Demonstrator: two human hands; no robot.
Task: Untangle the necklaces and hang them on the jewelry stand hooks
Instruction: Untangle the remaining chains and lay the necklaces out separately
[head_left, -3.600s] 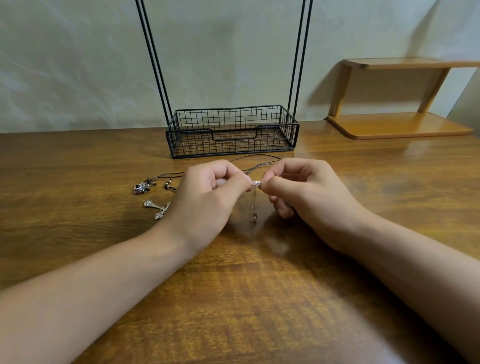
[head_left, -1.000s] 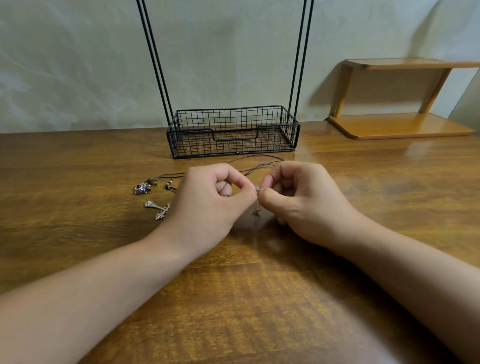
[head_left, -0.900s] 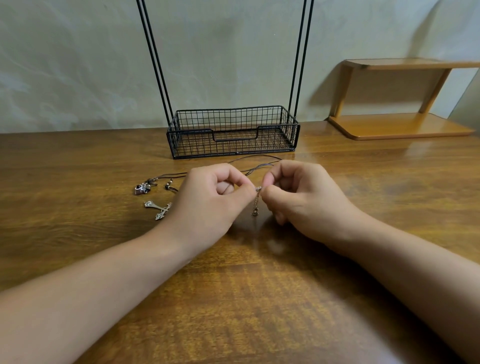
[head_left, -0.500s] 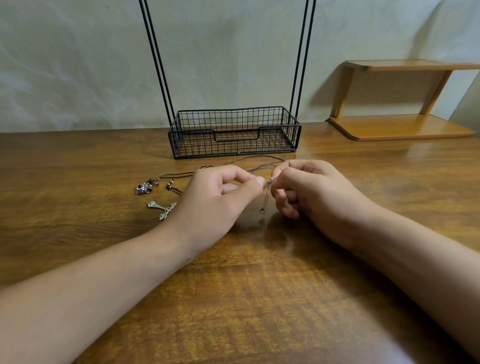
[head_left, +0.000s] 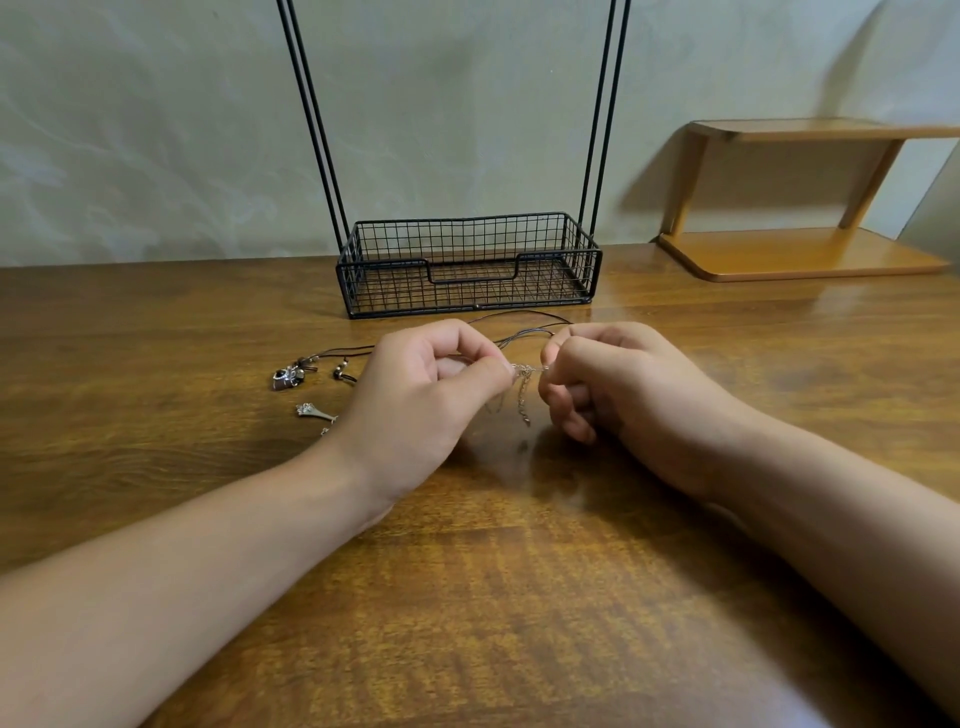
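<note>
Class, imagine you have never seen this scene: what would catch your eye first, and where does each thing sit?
Two bare hands meet mid-table: the left hand and the right hand pinch a thin silver chain necklace between them, its end dangling. Behind them stands a black wire-mesh basket stand with tall rods against the wall. Left of the hands, dark-cord necklaces with silver pendants lie on the brown wooden table.

Glossy, grained wood table (head_left: 467, 597); black wire-mesh metal stand (head_left: 467, 270); shiny silver metal chain (head_left: 523, 395); smooth, satiny wooden shelf (head_left: 800, 254).
</note>
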